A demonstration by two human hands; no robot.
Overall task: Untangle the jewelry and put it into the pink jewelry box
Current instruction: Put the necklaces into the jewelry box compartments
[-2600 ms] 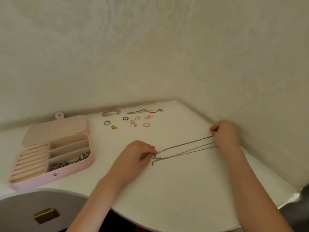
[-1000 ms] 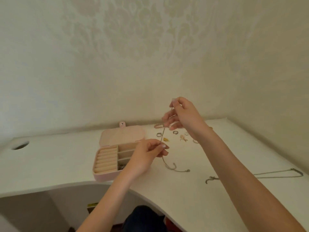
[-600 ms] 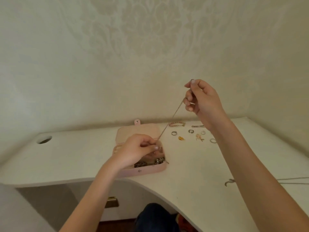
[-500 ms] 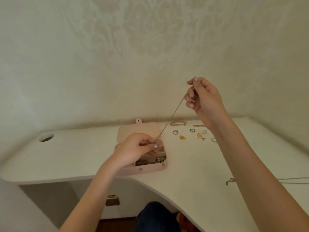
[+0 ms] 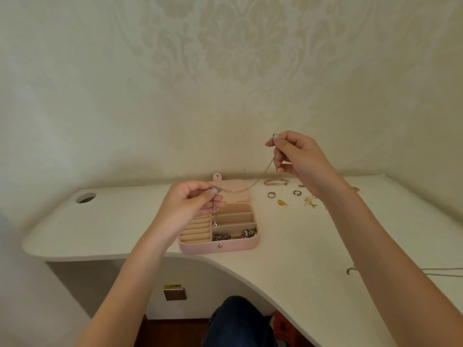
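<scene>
Chain [image 5: 246, 189] pinched between raised hands, left hand [image 5: 193, 204], right hand [image 5: 298, 156].

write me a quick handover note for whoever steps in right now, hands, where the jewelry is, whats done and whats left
Left hand pinches one end of a thin chain above the open pink jewelry box; the clasp end dangles over the compartments.
Right hand pinches the other end, raised higher; the chain sags between them.
Done: some chains already lie in the box's front compartment.
Left: lower this chain into the box. A second chain lies on the desk at the right edge, and a beaded bracelet, rings and gold charms wait behind the box's right side.
</scene>
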